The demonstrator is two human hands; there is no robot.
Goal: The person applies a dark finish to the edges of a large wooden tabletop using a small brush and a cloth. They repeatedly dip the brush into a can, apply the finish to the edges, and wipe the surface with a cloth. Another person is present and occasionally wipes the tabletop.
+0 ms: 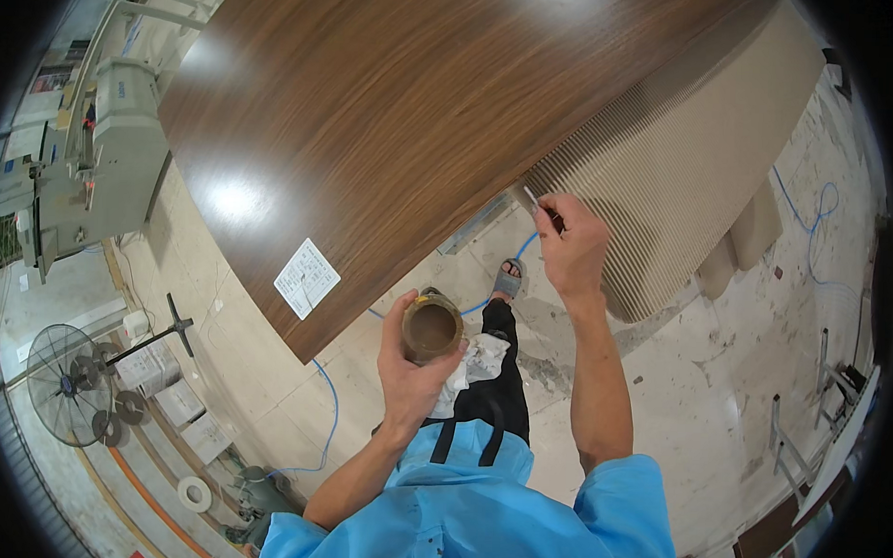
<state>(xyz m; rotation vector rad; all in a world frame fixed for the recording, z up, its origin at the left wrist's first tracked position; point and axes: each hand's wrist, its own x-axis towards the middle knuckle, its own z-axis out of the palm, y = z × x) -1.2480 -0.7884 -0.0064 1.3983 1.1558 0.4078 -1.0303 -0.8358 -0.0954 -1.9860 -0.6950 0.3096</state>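
Holding a brown cup [431,328] and white rag [478,364] in my closed left hand [416,365], my right hand [572,246] pinches a thin tool [534,202] at the panel's [413,120] near edge; I judge edge work underway, unfinished.

A large dark wood-grain panel [403,110] spreads above the fingers, a white paper label [307,278] stuck near its lower corner. A stack of pale boards [686,179] with ribbed edges lies just right of the fingers. Far left stand a grey machine [106,159] and a floor fan [64,384]. A blue cable [329,413] trails across the stained floor [718,387].
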